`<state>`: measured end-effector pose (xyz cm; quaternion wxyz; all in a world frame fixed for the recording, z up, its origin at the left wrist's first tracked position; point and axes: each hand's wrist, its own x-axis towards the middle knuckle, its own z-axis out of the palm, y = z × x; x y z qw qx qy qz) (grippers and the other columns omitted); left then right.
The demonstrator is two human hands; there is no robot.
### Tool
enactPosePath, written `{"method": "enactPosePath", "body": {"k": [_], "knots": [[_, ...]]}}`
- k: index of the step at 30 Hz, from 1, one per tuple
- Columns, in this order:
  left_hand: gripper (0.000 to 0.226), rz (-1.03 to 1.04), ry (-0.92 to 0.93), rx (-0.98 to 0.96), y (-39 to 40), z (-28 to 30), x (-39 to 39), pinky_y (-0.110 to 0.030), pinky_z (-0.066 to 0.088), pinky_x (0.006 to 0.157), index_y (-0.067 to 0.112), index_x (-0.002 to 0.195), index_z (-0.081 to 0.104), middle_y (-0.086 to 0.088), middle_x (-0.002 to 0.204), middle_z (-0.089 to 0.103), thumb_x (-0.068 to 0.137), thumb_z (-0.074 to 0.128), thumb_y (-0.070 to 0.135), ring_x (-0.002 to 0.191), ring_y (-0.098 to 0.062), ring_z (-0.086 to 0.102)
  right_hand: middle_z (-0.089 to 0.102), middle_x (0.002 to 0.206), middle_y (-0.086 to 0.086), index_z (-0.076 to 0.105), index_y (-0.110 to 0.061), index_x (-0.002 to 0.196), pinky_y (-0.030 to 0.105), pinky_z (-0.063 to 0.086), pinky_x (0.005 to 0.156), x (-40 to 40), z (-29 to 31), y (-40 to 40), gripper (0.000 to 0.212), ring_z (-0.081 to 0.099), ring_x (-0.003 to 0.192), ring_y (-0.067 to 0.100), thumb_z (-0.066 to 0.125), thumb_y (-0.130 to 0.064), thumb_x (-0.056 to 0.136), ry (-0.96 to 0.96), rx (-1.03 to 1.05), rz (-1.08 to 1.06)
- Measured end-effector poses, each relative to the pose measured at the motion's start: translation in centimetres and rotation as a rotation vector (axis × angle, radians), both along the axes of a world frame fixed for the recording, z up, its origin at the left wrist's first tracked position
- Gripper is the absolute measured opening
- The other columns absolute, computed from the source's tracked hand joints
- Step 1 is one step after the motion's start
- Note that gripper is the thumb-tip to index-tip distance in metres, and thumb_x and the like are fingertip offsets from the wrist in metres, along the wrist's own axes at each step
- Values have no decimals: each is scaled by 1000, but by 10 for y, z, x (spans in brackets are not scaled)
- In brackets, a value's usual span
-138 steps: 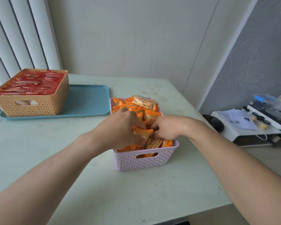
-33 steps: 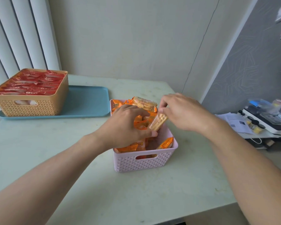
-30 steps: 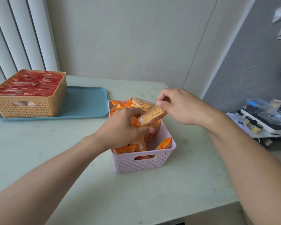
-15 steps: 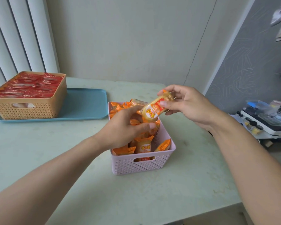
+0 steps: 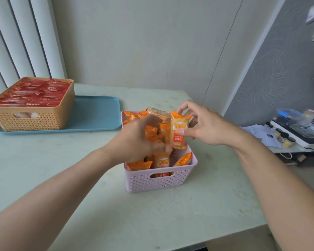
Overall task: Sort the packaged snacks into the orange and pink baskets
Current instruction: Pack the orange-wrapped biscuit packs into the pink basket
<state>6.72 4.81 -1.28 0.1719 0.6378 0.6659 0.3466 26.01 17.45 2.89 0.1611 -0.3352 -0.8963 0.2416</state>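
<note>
While the pink basket point(image 5: 158, 180) is sitting near the middle of the pale green worktop point(image 5: 152, 223), the right hand point(image 5: 205, 127) is pinching an orange snack packet point(image 5: 179, 132) upright, thumb against its front and fingertips at its crimped top edge, and is holding it just above the basket's far right part. The left hand point(image 5: 136, 140) is reaching into the basket from the left, fingers curled down among the orange packets point(image 5: 152, 160) packed there; whether it is gripping any of them I cannot tell, since the hand's own back is hiding the fingertips and the hand is slightly blurred. One packet is standing against the near wall of the basket, its label showing through the handle slot. At the far left, well apart, the orange basket point(image 5: 31, 118) is resting on a blue tray point(image 5: 96, 115) and is holding red packets point(image 5: 33, 93) laid in rows up to its rim. To the right, beyond the worktop edge, a low white stand point(image 5: 288, 144) is carrying papers and small jars. Vertical blinds point(image 5: 20, 38) are hanging behind the orange basket.
</note>
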Motion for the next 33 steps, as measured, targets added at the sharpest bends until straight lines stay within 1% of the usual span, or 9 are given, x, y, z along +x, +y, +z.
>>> {"method": "enactPosePath", "body": {"k": [3,6,10,13,15,18,23,28,33], "knots": [[67,-75,339,-83,-1,-7,2,-33,21,112,43,129,57,18,136,52,69,84,51,141,-14,29,64,103,-13,57,-35,96,38,54,79,-7,-18,-3,35,63,86,13,87,-28,78,-159,181,-24],[55,-51,373,-44,2,-13,2,-36,19,114,45,121,61,17,138,54,70,83,46,140,-17,31,54,96,-12,60,-36,89,39,51,80,-20,-40,-6,32,55,100,15,87,-25,75,-318,356,-21],[47,-48,366,-24,3,-14,1,-34,21,114,44,119,64,17,140,54,75,81,43,140,-15,32,50,99,-11,72,-37,104,35,46,84,-18,-26,-2,31,50,102,12,87,-34,77,-370,352,-38],[46,-53,370,-22,4,-15,-1,-34,22,115,43,117,65,17,138,55,74,82,42,139,-15,33,58,98,-22,74,-38,102,27,42,83,-4,6,-12,21,53,101,5,82,-34,83,-356,198,70],[48,-53,380,-33,4,-15,-1,-32,21,114,41,119,64,17,138,55,74,82,41,139,-15,33,63,102,-27,73,-42,112,23,47,85,3,17,-21,31,58,100,1,80,-33,84,-550,88,159],[51,-58,397,-44,4,-14,0,-31,20,113,40,122,63,16,141,54,75,81,40,141,-16,30,69,109,-16,69,-42,118,33,53,89,2,4,-23,35,63,100,10,76,-33,84,-729,119,178],[52,-82,389,-74,0,-9,0,-24,18,109,38,126,61,16,141,52,78,82,36,141,-13,28,75,85,-13,70,-34,96,24,44,68,0,-11,-12,6,63,77,3,72,-37,91,-467,103,43],[53,-88,372,-89,1,-8,-1,-23,18,108,38,126,61,17,140,53,77,82,35,141,-12,27,59,82,-13,59,-39,84,35,50,75,-3,-14,2,18,60,86,17,69,-53,87,-422,206,-91],[52,-93,383,-102,2,-10,-1,-32,18,115,39,126,62,15,141,52,77,81,38,143,-15,26,52,82,-16,71,-34,95,31,44,71,-13,-25,0,29,56,85,12,82,-52,76,-412,202,-127]]}}
